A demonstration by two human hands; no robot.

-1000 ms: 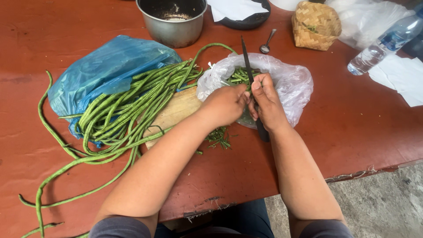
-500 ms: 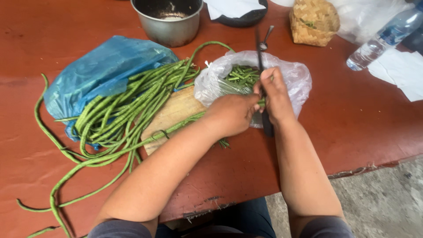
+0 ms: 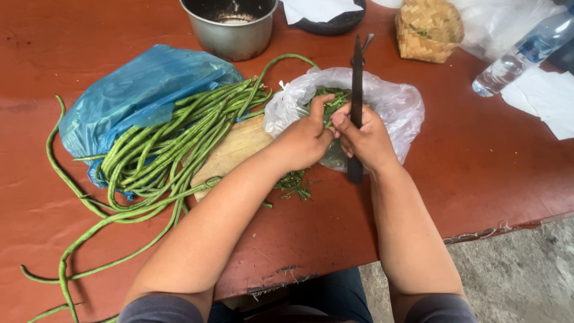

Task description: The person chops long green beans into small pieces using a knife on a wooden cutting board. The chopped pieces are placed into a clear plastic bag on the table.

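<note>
Head view, frame centre: right hand (image 3: 368, 140) fisted round a dark knife (image 3: 357, 90), blade pointing up-frame, clear of the left hand (image 3: 305, 140), whose fingers curl into the clear plastic bag (image 3: 394, 104) of cut beans (image 3: 335, 98). Long beans (image 3: 173, 143) on the cutting board (image 3: 236, 149), centre-left, within reach.

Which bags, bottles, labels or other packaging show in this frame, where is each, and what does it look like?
Blue plastic bag: left, crumpled, under the long beans.
Clear plastic bag: centre, thin, holds cut green pieces; both hands at it.
Water bottle: top right, lying down, clear with a blue label.
Woven basket: top, small, tan.
No signs or screens.
</note>
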